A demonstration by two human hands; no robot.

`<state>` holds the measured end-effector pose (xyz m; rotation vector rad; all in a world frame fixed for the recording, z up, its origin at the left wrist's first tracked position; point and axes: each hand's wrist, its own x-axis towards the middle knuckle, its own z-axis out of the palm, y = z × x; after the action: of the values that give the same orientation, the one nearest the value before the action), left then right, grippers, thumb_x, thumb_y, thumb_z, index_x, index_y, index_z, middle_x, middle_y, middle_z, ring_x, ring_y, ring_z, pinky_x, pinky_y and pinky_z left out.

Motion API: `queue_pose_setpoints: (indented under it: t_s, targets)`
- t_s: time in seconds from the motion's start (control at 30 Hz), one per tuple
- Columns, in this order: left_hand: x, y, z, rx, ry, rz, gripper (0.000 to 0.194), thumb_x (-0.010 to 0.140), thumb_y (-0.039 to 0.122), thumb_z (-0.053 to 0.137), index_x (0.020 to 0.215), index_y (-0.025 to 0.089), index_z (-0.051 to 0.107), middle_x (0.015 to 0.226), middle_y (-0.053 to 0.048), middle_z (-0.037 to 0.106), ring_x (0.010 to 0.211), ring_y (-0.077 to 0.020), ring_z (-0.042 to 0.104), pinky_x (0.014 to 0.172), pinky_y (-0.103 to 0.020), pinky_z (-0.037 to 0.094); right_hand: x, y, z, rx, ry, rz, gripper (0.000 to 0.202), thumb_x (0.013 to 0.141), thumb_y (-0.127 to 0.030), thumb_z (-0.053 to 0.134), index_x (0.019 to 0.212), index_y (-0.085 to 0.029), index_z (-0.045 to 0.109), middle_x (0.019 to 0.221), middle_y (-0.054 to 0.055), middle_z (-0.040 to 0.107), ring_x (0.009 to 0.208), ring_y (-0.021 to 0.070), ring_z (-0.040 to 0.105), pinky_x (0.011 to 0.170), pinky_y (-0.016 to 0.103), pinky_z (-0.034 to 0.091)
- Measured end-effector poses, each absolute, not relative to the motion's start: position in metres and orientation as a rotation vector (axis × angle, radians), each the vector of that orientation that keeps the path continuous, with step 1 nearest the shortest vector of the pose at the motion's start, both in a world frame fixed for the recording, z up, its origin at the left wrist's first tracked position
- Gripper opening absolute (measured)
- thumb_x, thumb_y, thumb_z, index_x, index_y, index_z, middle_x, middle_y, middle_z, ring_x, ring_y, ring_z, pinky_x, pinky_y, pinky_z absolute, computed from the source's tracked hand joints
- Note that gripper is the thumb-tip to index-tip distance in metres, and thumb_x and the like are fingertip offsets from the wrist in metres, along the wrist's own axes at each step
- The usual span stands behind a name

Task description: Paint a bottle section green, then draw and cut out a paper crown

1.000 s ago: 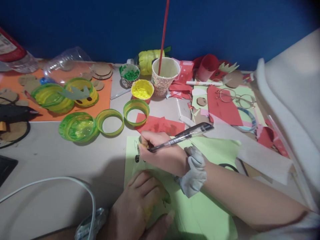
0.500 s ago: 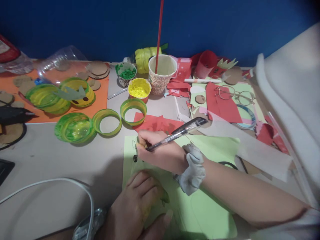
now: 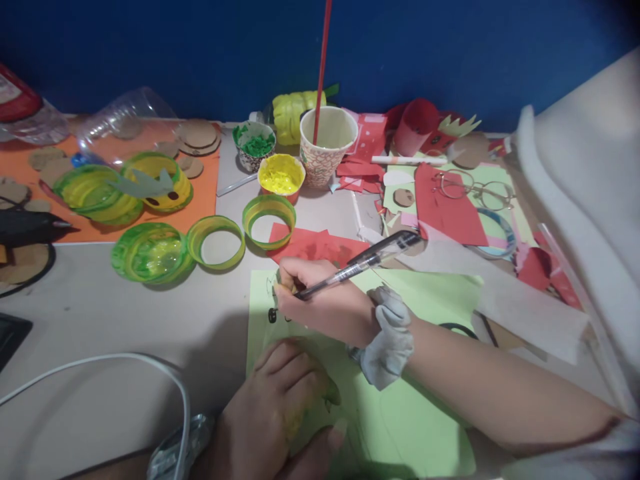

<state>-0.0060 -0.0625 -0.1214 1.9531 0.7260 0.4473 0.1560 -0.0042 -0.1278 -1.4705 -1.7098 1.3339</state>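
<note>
A pen (image 3: 357,265) with a clear barrel and black cap end is in my right hand (image 3: 325,300), gripped in a writing hold. Its tip is hidden behind my fingers, over a light green paper sheet (image 3: 420,400). Small black marks (image 3: 273,315) are drawn near the sheet's upper left corner. My left hand (image 3: 280,400) rests on the lower left of that sheet, fingers bent and lying on it, thumb apart. Yellow-green colour stains it. Around my right wrist sits a pale grey scrunchie (image 3: 387,337).
Beyond the sheet are green-yellow plastic rings (image 3: 215,243), a yellow paint cup (image 3: 281,177), a green paint cup (image 3: 254,145) and a paper cup (image 3: 327,150) holding a red stick. Glasses (image 3: 475,189) lie on red paper at right. A white cable (image 3: 150,363) loops at left.
The view has shifted slightly, moving the scene a little rightward. My right hand stays at the same spot on the sheet, and a dark mark by its fingers shows more clearly.
</note>
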Motion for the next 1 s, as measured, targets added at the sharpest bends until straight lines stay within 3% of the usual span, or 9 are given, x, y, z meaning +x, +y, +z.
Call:
queue_pose_setpoints:
  t_s: [0.33,1.0]
  targets:
    - [-0.004,-0.0602,-0.1268,1.94,0.727,0.517,0.021,0.068,0.011,0.067,0.08,0.021,0.052,0.08,0.003,0.058,0.082,-0.0153,0.052,0.078,-0.027,0.043,0.1563,-0.0036,-0.125,-1.453,-1.738,1.337,0.021,0.078,-0.023,0.051,0.066,-0.021,0.034,0.058,-0.007,0.04,0.054,0.0095,0.04,0.048,0.024,0.029]
    - [-0.0043,-0.0633,-0.1229,1.95,0.761,0.455,0.022,0.071,0.013,0.067,0.082,0.02,0.05,0.085,0.003,0.058,0.086,-0.0152,0.052,0.081,-0.027,0.042,0.1563,-0.0032,-0.1265,-1.444,-1.746,1.294,0.021,0.08,-0.021,0.053,0.066,-0.021,0.036,0.058,-0.006,0.043,0.054,0.0096,0.043,0.048,0.023,0.033]
